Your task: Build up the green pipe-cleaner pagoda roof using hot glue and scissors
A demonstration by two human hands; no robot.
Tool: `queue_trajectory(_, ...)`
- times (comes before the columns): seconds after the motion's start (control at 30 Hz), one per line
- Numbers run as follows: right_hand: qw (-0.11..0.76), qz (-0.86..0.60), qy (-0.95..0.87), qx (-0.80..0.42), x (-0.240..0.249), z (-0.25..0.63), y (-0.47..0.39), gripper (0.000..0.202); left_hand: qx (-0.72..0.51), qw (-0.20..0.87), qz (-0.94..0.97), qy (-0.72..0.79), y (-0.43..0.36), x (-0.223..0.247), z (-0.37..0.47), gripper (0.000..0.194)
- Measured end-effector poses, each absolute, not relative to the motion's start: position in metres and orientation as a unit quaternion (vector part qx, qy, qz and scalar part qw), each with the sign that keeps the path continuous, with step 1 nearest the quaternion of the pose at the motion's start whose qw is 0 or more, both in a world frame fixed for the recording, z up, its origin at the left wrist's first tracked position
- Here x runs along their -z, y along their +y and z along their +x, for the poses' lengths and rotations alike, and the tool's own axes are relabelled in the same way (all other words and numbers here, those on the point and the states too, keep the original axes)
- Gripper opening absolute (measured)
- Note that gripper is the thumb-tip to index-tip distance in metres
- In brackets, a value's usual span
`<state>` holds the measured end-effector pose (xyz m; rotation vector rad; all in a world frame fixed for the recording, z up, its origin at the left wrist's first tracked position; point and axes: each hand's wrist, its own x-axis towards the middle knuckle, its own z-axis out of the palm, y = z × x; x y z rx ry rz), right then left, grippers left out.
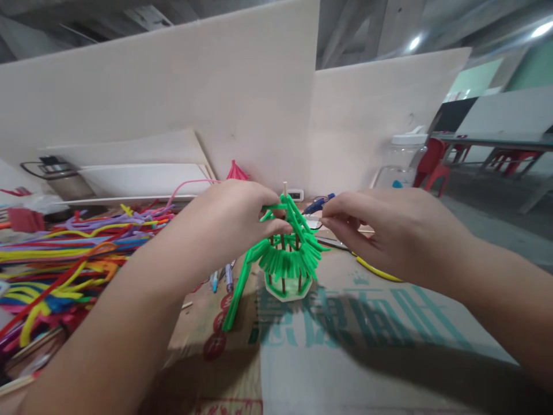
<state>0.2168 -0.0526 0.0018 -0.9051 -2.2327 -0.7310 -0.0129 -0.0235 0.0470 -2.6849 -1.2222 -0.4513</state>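
A small pavilion-like model (290,262) stands upright on the cardboard, with a pale polygonal base, brown posts and a fringe of green fuzzy strips. From its top a thin wooden stick rises. My left hand (242,213) is closed at the model's upper left, pinching a green fuzzy strip. Right of the model, my right hand (371,222) has its thumb and fingertips pressed together; what they hold, if anything, is too small to make out. A longer green strip (238,294) hangs from the model's left side down to the cardboard.
Many coloured fuzzy strips (86,248) lie heaped at left. A blue-handled tool (317,204) is behind the model, and a yellow strip (378,270) lies to the right. Markers (228,276) rest left of the base. A clear jar (400,161) stands at back right, before pale boards.
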Motion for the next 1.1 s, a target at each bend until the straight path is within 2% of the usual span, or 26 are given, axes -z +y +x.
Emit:
queue_trajectory(0.13,0.303,-0.339,-0.847,0.275,-0.003,0.217,-0.054,0.023,0.133,0.139,-0.883,-0.429,-0.025,-0.041,-0.008,0.022)
queue_trajectory(0.53,0.303,-0.356,-0.845,0.26,-0.003,0.218,-0.05,0.025,0.179,0.125,-0.874,-0.434,-0.027,-0.054,-0.017,0.029)
queue_trajectory(0.8,0.307,-0.386,-0.84,0.228,0.001,0.219,-0.042,0.019,0.14,0.082,-0.891,-0.425,-0.025,-0.046,-0.013,0.025)
queue_trajectory(0.97,0.29,-0.386,-0.845,0.229,0.004,0.218,-0.041,0.019,0.133,0.003,-0.895,-0.425,-0.023,-0.045,-0.011,0.023)
queue_trajectory(1.1,0.291,-0.374,-0.848,0.238,0.004,0.218,-0.041,0.022,0.14,-0.053,-0.888,-0.435,-0.021,-0.046,-0.009,0.029)
